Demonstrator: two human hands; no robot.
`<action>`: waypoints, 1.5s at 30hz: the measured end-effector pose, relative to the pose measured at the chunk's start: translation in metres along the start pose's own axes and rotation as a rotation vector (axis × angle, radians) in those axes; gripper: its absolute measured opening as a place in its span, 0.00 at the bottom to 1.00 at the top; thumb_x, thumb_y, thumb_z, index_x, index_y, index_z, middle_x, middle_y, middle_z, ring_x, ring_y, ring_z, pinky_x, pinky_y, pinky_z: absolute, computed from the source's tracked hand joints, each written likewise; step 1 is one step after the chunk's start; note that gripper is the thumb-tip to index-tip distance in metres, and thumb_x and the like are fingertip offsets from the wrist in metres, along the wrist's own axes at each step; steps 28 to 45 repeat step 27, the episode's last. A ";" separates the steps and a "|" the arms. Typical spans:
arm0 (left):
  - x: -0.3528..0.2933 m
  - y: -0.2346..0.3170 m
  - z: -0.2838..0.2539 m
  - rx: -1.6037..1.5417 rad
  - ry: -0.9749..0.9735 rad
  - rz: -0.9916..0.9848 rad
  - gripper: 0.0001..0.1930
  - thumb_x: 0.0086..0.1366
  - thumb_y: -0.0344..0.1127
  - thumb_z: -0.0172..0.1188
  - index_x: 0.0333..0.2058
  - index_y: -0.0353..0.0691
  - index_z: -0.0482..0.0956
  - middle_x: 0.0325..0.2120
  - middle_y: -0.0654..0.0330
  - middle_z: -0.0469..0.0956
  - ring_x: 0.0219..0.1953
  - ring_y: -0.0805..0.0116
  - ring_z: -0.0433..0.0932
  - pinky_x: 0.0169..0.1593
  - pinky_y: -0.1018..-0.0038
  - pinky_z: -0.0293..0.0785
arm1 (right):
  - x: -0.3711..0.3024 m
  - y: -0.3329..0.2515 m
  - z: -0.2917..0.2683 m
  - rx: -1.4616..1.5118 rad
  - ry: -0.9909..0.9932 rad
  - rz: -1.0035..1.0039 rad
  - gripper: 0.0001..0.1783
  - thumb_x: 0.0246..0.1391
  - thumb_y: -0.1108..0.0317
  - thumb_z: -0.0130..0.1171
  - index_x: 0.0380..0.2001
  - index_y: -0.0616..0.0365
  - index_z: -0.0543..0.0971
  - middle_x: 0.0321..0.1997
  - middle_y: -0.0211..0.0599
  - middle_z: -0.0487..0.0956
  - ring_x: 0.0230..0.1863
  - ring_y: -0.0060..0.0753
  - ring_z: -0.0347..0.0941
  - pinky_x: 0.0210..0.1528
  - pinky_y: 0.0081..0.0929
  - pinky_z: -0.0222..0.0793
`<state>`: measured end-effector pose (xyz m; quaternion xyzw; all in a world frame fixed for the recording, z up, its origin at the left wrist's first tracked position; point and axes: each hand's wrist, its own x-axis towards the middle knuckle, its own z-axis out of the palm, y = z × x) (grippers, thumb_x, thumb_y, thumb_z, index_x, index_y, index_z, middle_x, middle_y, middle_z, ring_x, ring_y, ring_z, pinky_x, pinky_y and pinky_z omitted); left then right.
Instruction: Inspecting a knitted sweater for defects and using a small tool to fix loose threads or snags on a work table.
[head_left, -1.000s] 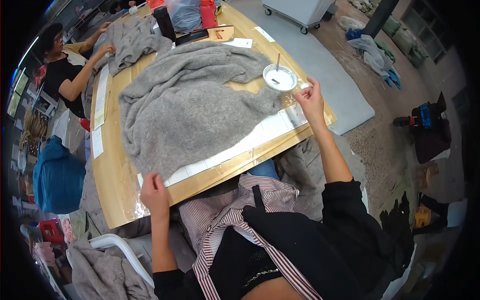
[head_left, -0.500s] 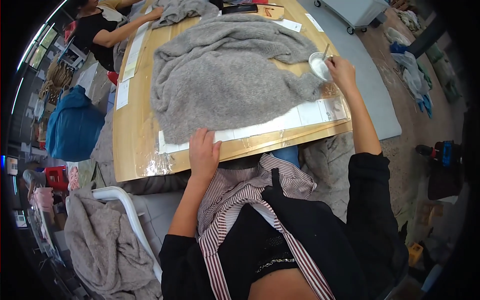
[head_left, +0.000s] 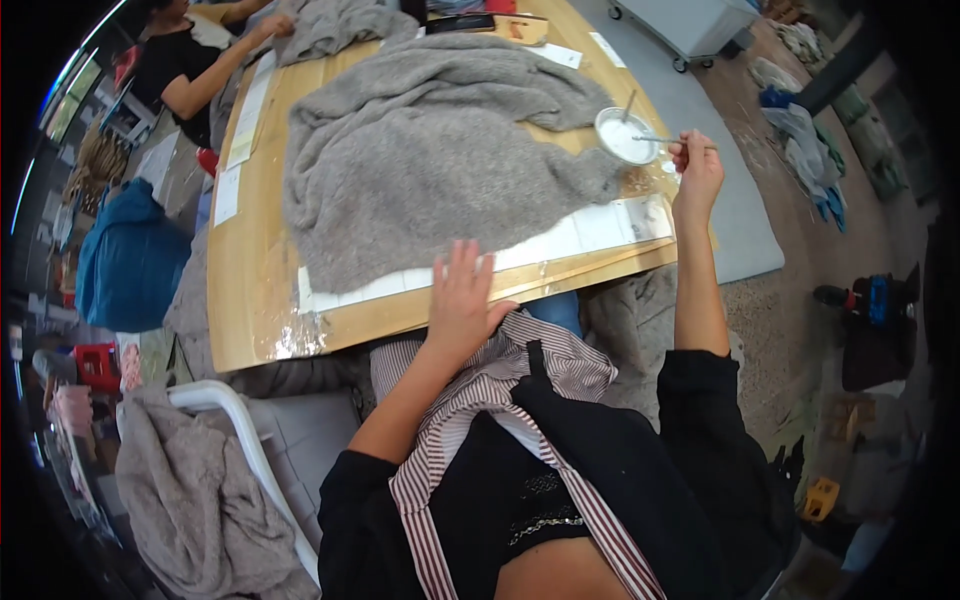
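A grey fuzzy knit garment (head_left: 430, 180) lies spread on the wooden table (head_left: 255, 300), its near edge over a white paper strip (head_left: 580, 229). My left hand (head_left: 462, 295) rests flat at the table's near edge, fingers spread across the strip below the garment's hem. At the right, my right hand (head_left: 697, 165) pinches a thin stick-like tool (head_left: 660, 140), perhaps a brush, whose far end reaches over a bowl (head_left: 600, 128) of white substance (head_left: 626, 148). A second stick (head_left: 629, 104) stands in that bowl. Whether the held tool's tip touches the white substance I cannot tell.
Across the table's far left, a person (head_left: 185, 75) handles another grey knit (head_left: 340, 28). A dark case (head_left: 460, 23) and papers lie at the far end. A white-framed chair (head_left: 235, 415) with a grey knit (head_left: 190, 480) stands left; a wheeled cart (head_left: 690, 30) is far right.
My left hand has slid right along the near edge, its fingers spreading. My right hand has drawn back from the bowl, and the thin tool in it now shows. The view has shifted slightly.
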<state>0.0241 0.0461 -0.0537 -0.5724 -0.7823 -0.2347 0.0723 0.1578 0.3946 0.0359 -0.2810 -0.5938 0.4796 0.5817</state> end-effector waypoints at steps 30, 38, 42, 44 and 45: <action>0.019 0.009 -0.001 -0.023 -0.210 0.010 0.41 0.47 0.51 0.70 0.58 0.40 0.69 0.62 0.46 0.61 0.68 0.45 0.53 0.64 0.38 0.49 | -0.186 -0.013 0.167 0.235 -0.704 0.401 0.11 0.66 0.62 0.53 0.34 0.58 0.77 0.28 0.27 0.78 0.30 0.15 0.72 0.34 0.15 0.68; 0.019 0.009 -0.001 -0.023 -0.210 0.010 0.41 0.47 0.51 0.70 0.58 0.40 0.69 0.62 0.46 0.61 0.68 0.45 0.53 0.64 0.38 0.49 | -0.186 -0.013 0.167 0.235 -0.704 0.401 0.11 0.66 0.62 0.53 0.34 0.58 0.77 0.28 0.27 0.78 0.30 0.15 0.72 0.34 0.15 0.68; 0.019 0.009 -0.001 -0.023 -0.210 0.010 0.41 0.47 0.51 0.70 0.58 0.40 0.69 0.62 0.46 0.61 0.68 0.45 0.53 0.64 0.38 0.49 | -0.186 -0.013 0.167 0.235 -0.704 0.401 0.11 0.66 0.62 0.53 0.34 0.58 0.77 0.28 0.27 0.78 0.30 0.15 0.72 0.34 0.15 0.68; 0.019 0.009 -0.001 -0.023 -0.210 0.010 0.41 0.47 0.51 0.70 0.58 0.40 0.69 0.62 0.46 0.61 0.68 0.45 0.53 0.64 0.38 0.49 | -0.186 -0.013 0.167 0.235 -0.704 0.401 0.11 0.66 0.62 0.53 0.34 0.58 0.77 0.28 0.27 0.78 0.30 0.15 0.72 0.34 0.15 0.68; 0.019 0.009 -0.001 -0.023 -0.210 0.010 0.41 0.47 0.51 0.70 0.58 0.40 0.69 0.62 0.46 0.61 0.68 0.45 0.53 0.64 0.38 0.49 | -0.186 -0.013 0.167 0.235 -0.704 0.401 0.11 0.66 0.62 0.53 0.34 0.58 0.77 0.28 0.27 0.78 0.30 0.15 0.72 0.34 0.15 0.68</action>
